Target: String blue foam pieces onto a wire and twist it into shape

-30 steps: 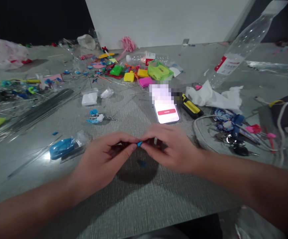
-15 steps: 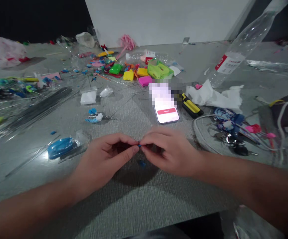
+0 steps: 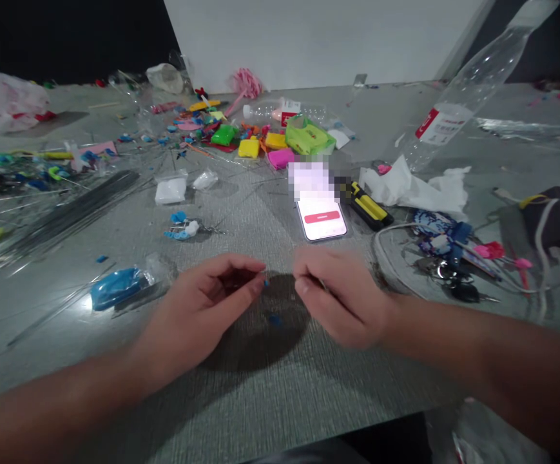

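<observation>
My left hand [image 3: 216,290] is closed in a pinch, with a tiny bit of blue modelling clay [image 3: 267,283] at the tips of thumb and forefinger. Apart from it, to the right, my right hand [image 3: 340,293] has its fingers curled and its thumb pressed against them; anything inside is hidden. On the table below the gap between the hands lies another small blue clay piece [image 3: 274,319]. A wrapped packet of blue clay [image 3: 118,288] rests left of my left hand. Beyond it sits a small blue and white clay figure with wires [image 3: 183,225].
A lit phone [image 3: 321,209] lies ahead, beside a yellow-black cutter [image 3: 367,205]. Crumpled tissue [image 3: 417,187], keys [image 3: 456,280] and a white cable [image 3: 381,251] are to the right. A clear bottle [image 3: 458,106] stands behind. Thin wires [image 3: 71,209] spread leftward; colourful clay packets [image 3: 249,148] lie at the back.
My hands were pinching the blue bit together. My right hand has pulled away to the right and its fingers have curled in; the blue bit remains at my left fingertips.
</observation>
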A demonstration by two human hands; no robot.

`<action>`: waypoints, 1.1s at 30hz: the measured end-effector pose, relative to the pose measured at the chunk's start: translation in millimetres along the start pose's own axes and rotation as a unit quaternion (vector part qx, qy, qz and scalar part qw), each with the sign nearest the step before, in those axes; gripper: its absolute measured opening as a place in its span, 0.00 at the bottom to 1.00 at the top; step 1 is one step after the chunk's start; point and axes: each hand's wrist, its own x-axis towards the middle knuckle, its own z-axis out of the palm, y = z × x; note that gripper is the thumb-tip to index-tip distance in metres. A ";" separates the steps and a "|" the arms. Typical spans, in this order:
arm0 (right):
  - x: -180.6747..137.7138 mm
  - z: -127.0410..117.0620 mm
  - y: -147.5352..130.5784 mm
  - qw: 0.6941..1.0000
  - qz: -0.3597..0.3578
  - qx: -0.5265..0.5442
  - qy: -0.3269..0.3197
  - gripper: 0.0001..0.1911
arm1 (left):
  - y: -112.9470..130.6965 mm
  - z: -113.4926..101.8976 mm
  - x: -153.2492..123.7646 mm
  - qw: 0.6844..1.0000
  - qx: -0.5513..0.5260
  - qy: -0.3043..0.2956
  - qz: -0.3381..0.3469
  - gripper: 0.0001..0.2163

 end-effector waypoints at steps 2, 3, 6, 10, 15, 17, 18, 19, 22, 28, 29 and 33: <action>1.0 -0.4 0.5 0.999 0.026 -0.021 0.014 0.13 | -0.7 -3.5 2.4 0.999 0.042 0.014 0.008 0.11; 1.5 0.3 1.7 0.999 0.038 -0.034 0.013 0.14 | -0.9 -5.3 4.0 0.997 0.073 0.014 0.019 0.11; 3.0 3.3 7.6 0.999 0.038 -0.035 0.004 0.12 | -1.0 -8.6 8.8 0.981 0.177 0.006 0.082 0.09; 4.4 3.9 13.1 0.996 0.072 -0.045 0.023 0.05 | -2.9 -7.5 11.1 0.963 0.232 -0.016 0.135 0.06; 4.7 3.5 13.5 0.992 0.121 -0.022 -0.035 0.12 | -8.2 -4.9 7.2 0.971 0.209 -0.007 0.116 0.05; 4.6 4.2 13.4 0.992 0.119 -0.016 -0.037 0.12 | -9.1 -4.7 5.9 0.972 0.215 0.003 0.098 0.06; 4.7 4.5 13.2 0.992 0.121 -0.017 -0.032 0.11 | -9.3 -4.7 5.4 0.971 0.221 0.007 0.089 0.06; 4.8 4.6 12.9 0.991 0.127 -0.021 -0.028 0.09 | -9.3 -4.8 5.2 0.970 0.227 0.010 0.082 0.06; 4.4 4.2 11.7 0.986 0.158 -0.033 -0.030 0.09 | -9.4 -5.4 4.8 0.971 0.233 0.013 0.058 0.06; 3.2 4.8 12.5 0.991 0.130 -0.010 -0.020 0.09 | -10.2 -6.7 4.6 0.976 0.213 0.012 0.055 0.06; 3.5 4.9 12.5 0.990 0.137 -0.018 -0.022 0.08 | -9.7 -6.5 4.6 0.974 0.220 0.013 0.059 0.06; 5.3 4.8 12.3 0.987 0.150 -0.020 -0.051 0.15 | -7.0 -5.4 3.9 0.959 0.261 0.004 0.114 0.07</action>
